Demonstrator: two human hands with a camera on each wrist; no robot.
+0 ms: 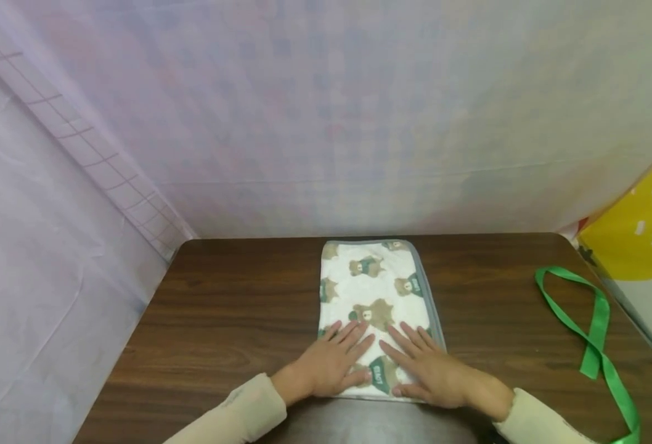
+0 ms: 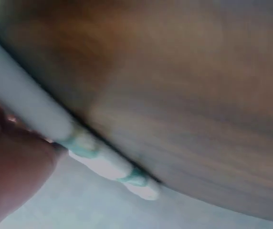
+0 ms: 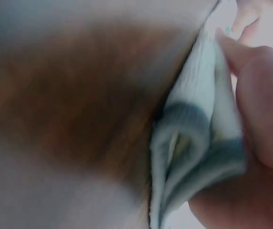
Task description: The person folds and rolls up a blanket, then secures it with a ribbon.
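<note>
Head view shows one cloth [image 1: 380, 313], one ribbon [image 1: 595, 344].

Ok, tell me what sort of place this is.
Probably an indoor work corner, perhaps screened off: a brown table stands in front of a pale hanging sheet, and a folded bear-print cloth lies on the table.

White bear-print cloth [image 1: 378, 302], green ribbon [image 1: 598, 330], brown wood-grain table [image 1: 237, 308]

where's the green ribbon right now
In the head view, the green ribbon lies loosely curled on the right side of the brown table, to the right of the folded bear-print cloth and the right hand.
</note>
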